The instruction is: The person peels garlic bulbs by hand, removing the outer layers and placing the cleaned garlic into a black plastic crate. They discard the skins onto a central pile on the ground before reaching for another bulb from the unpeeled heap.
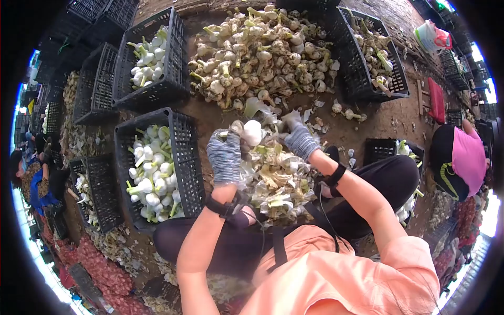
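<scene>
Two crates (181,157) already hold peeled white garlic, yet I see a big unpeeled heap (262,52) ahead, while my left hand (224,156) and right hand (300,139) close their fingers on one bulb (252,132) above my lap's husks (275,184).

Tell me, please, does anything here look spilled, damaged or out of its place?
Nothing looks damaged. A few garlic bulbs lie loose on the ground between the big heap and the right crate, apart from both. Peeled skins are piled on the person's lap, below the bulb that both gloved hands hold.
</scene>
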{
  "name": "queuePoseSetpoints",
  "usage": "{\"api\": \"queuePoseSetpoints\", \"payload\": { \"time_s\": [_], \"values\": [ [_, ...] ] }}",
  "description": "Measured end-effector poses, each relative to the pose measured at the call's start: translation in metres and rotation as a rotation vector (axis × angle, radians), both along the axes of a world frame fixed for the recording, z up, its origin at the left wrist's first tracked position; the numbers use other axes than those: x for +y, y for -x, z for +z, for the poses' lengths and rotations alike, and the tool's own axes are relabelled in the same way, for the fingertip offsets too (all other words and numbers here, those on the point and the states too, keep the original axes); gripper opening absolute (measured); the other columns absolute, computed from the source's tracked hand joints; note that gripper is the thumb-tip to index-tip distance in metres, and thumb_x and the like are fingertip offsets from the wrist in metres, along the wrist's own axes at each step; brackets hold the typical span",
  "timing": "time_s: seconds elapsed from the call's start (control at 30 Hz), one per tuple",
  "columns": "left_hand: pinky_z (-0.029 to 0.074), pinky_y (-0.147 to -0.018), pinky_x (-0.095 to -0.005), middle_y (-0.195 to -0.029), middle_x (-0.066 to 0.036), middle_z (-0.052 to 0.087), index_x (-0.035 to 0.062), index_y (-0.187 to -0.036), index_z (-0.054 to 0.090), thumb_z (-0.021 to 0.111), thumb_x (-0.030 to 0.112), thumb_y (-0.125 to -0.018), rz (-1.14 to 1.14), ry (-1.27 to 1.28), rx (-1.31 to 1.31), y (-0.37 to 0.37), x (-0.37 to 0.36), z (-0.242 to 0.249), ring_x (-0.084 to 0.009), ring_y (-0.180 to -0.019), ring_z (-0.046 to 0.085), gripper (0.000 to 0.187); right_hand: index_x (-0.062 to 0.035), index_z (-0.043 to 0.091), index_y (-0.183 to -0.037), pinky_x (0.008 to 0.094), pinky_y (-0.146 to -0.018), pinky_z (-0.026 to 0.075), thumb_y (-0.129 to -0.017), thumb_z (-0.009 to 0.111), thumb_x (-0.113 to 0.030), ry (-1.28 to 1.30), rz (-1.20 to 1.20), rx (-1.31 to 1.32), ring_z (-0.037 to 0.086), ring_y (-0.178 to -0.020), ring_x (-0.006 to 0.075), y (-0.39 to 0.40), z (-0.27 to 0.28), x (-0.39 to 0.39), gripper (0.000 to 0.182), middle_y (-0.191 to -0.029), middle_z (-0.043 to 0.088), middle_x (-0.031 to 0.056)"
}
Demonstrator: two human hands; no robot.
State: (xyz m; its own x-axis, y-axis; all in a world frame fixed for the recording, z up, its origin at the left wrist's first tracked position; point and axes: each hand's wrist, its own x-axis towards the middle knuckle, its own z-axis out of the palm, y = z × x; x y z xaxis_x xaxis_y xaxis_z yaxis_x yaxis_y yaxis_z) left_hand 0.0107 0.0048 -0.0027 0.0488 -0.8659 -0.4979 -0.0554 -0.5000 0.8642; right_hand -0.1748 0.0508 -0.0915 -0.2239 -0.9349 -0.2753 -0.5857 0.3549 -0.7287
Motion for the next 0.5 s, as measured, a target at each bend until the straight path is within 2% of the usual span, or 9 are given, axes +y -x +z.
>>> {"api": "queuePoseSetpoints", "payload": {
  "time_s": [0.03,0.07,0.13,0.23,0.27,0.3,0.33,0.4,0.5],
  "values": [
    [0.039,-0.032,-0.0242,-0.052,-0.003,0.051,0.0063,-0.068,0.052,0.064,0.031,-0.082,-0.002,0.003,0.027,-0.005,-0.003,-0.01,-0.0111,-0.038,0.048,0.031,-0.0014,0.056,-0.093,0.0398,-0.068,0.047,-0.074,0.064,-0.021,-0.103,0.12,-0.13,0.06,-0.074,0.034,0.014,-0.013,0.007,0.029,-0.081,0.061,0.0216],
    [0.04,-0.037,-0.0231,-0.057,-0.002,0.056,0.0057,-0.07,0.053,0.067,0.034,-0.079,-0.029,0.012,-0.027,-0.014,-0.007,-0.024,-0.0081,-0.04,0.048,0.033,-0.0015,0.057,-0.095,0.0415,-0.069,0.047,-0.075,0.061,-0.021,-0.163,0.143,-0.032,0.06,-0.076,0.0351,0.026,-0.03,0.013,0.028,-0.082,0.061,0.0214],
    [0.039,-0.037,-0.0226,-0.057,-0.002,0.055,0.0055,-0.071,0.054,0.066,0.032,-0.08,-0.03,-0.014,-0.044,-0.017,-0.008,0.008,-0.0076,-0.04,0.047,0.031,-0.0065,0.061,-0.098,0.0417,-0.073,0.046,-0.075,0.06,-0.024,-0.325,0.195,0.249,0.06,-0.084,0.0353,0.049,-0.066,0.019,0.029,-0.089,0.062,0.0205],
    [0.045,-0.061,-0.027,-0.077,-0.004,0.058,0.0022,-0.09,0.058,0.064,0.034,-0.08,-0.205,0.302,-0.439,-0.061,-0.029,0.003,-0.0139,-0.066,0.053,0.034,-0.007,0.064,-0.094,0.0423,-0.076,0.047,-0.075,0.059,-0.024,-0.555,0.239,0.428,0.059,-0.086,0.0366,0.09,-0.081,0.026,0.026,-0.091,0.062,0.0205],
    [0.045,-0.068,-0.0289,-0.084,-0.007,0.058,0.0002,-0.096,0.058,0.064,0.036,-0.079,-0.234,0.234,-0.685,-0.067,-0.035,0.03,-0.0182,-0.073,0.054,0.04,-0.0074,0.065,-0.092,0.0416,-0.076,0.047,-0.074,0.059,-0.023,-0.544,0.131,0.456,0.059,-0.087,0.0363,0.1,-0.079,0.028,0.025,-0.091,0.062,0.0204],
    [0.045,-0.072,-0.0329,-0.084,-0.012,0.059,0.0,-0.098,0.057,0.064,0.035,-0.079,-0.242,0.269,-0.779,-0.105,-0.048,0.009,-0.0236,-0.073,0.054,0.041,-0.0077,0.066,-0.09,0.041,-0.077,0.047,-0.074,0.059,-0.023,-0.531,0.025,0.484,0.059,-0.088,0.036,0.113,-0.079,0.029,0.023,-0.092,0.062,0.0203],
    [0.044,-0.077,-0.0362,-0.095,-0.017,0.059,0.0021,-0.103,0.057,0.066,0.029,-0.077,-0.293,0.21,-0.836,-0.119,-0.052,0.029,-0.0273,-0.083,0.055,0.038,-0.0077,0.066,-0.09,0.041,-0.077,0.047,-0.074,0.059,-0.023,-0.545,0.002,0.487,0.059,-0.088,0.036,0.129,-0.082,0.031,0.023,-0.092,0.062,0.0203],
    [0.04,-0.089,-0.0381,-0.116,-0.019,0.052,0.0032,-0.111,0.054,0.069,0.025,-0.074,-0.417,0.273,-1.26,-0.15,-0.056,0.039,-0.0302,-0.101,0.052,0.045,-0.0074,0.065,-0.095,0.0424,-0.079,0.048,-0.075,0.058,-0.022,-0.514,-0.35,0.393,0.058,-0.095,0.0354,0.162,-0.097,0.029,0.026,-0.099,0.061,0.0205],
    [0.032,-0.101,-0.0348,-0.128,-0.019,0.04,0.0043,-0.122,0.046,0.07,0.022,-0.074,-0.206,0.435,-1.426,-0.138,-0.056,0.04,-0.0304,-0.117,0.041,0.057,-0.0083,0.062,-0.102,0.0412,-0.08,0.047,-0.072,0.065,-0.029,-0.393,-0.701,0.449,0.058,-0.095,0.0346,0.213,-0.133,0.029,0.037,-0.1,0.061,0.0193]
  ]
}}
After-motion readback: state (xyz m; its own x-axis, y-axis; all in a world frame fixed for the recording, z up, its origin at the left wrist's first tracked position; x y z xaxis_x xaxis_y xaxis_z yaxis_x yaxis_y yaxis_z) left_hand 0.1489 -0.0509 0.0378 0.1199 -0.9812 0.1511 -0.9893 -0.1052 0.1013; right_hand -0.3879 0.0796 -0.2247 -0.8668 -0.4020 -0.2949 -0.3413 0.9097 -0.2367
